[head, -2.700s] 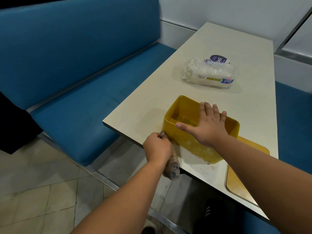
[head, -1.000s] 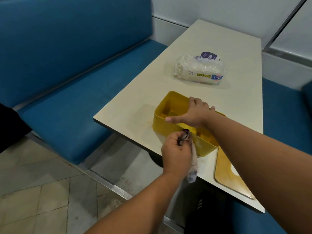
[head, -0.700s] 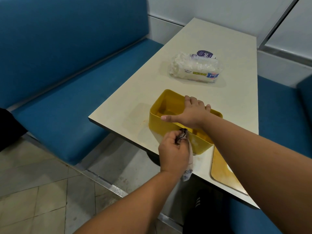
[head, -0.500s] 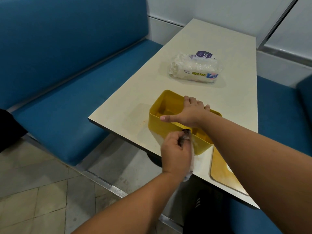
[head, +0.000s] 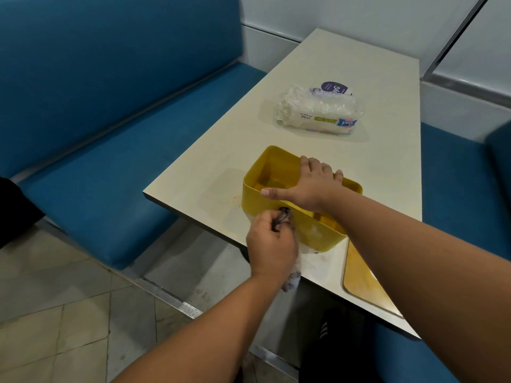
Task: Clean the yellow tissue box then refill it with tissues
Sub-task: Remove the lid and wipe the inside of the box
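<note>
While wiping near wall of box [head: 290, 217]: left hand [head: 272, 246] grips rag [head: 290, 280], pressed to outer face. Right hand [head: 311, 189] flat across rim, fingers straight, steadying. Box open-topped, near table [head: 359, 167] edge; lid [head: 362, 283] just right of box; tissue pack [head: 318, 114] well beyond box. Risks: box sliding off edge if steadying slackens; damp interior wetting tissues if refilled undried; smears remaining beside box.

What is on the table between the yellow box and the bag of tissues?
Nothing: in the head view only bare table lies between the yellow box and the bag of tissues.
</note>
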Demonstrator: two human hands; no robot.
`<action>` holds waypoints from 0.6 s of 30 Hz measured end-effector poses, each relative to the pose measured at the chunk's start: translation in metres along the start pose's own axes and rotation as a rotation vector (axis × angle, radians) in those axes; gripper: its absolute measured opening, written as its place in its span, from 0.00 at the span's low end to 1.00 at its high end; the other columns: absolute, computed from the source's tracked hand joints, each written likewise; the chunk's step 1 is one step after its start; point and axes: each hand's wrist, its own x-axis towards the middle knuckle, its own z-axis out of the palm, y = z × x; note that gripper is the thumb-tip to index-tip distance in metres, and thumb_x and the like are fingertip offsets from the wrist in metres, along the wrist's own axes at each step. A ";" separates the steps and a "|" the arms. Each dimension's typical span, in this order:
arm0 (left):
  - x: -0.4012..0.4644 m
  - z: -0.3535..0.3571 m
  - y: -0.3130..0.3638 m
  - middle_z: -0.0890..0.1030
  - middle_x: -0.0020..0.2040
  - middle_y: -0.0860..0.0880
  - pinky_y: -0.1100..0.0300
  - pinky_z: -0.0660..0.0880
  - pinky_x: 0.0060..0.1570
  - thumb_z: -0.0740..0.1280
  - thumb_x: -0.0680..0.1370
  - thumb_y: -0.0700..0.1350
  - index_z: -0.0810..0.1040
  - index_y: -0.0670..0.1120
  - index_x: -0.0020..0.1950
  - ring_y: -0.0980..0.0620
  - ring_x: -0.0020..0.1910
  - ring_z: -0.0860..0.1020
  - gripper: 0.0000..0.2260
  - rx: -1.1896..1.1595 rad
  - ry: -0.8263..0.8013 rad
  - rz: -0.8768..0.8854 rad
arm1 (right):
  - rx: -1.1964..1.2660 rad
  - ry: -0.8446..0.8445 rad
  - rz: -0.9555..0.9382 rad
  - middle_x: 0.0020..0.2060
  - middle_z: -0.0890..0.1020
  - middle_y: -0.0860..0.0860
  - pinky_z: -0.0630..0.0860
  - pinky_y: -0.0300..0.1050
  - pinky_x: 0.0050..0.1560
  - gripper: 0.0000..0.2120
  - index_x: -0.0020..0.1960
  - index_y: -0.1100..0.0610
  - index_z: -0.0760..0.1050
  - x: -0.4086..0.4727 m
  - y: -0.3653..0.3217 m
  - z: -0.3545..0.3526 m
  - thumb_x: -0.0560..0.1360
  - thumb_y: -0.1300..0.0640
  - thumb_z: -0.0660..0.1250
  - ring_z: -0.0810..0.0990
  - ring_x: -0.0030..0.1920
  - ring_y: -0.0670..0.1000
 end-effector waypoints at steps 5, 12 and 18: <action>0.015 -0.009 -0.001 0.79 0.45 0.50 0.60 0.75 0.44 0.65 0.79 0.43 0.78 0.49 0.47 0.55 0.44 0.77 0.03 -0.052 0.116 -0.074 | 0.007 0.006 -0.001 0.79 0.45 0.55 0.40 0.67 0.74 0.65 0.79 0.54 0.38 0.001 0.001 0.002 0.57 0.15 0.51 0.43 0.78 0.62; 0.009 -0.002 -0.006 0.80 0.44 0.50 0.62 0.73 0.42 0.67 0.77 0.42 0.79 0.48 0.47 0.56 0.43 0.77 0.03 0.018 0.017 -0.053 | -0.003 0.014 -0.001 0.79 0.45 0.55 0.40 0.66 0.74 0.63 0.80 0.54 0.39 0.000 0.001 0.002 0.59 0.16 0.51 0.44 0.78 0.61; 0.004 -0.002 -0.008 0.80 0.44 0.50 0.65 0.73 0.42 0.67 0.78 0.43 0.78 0.48 0.47 0.57 0.43 0.77 0.01 0.096 -0.098 -0.024 | 0.002 0.017 -0.002 0.79 0.45 0.54 0.39 0.66 0.74 0.63 0.79 0.54 0.38 -0.002 0.000 0.002 0.59 0.16 0.52 0.43 0.78 0.61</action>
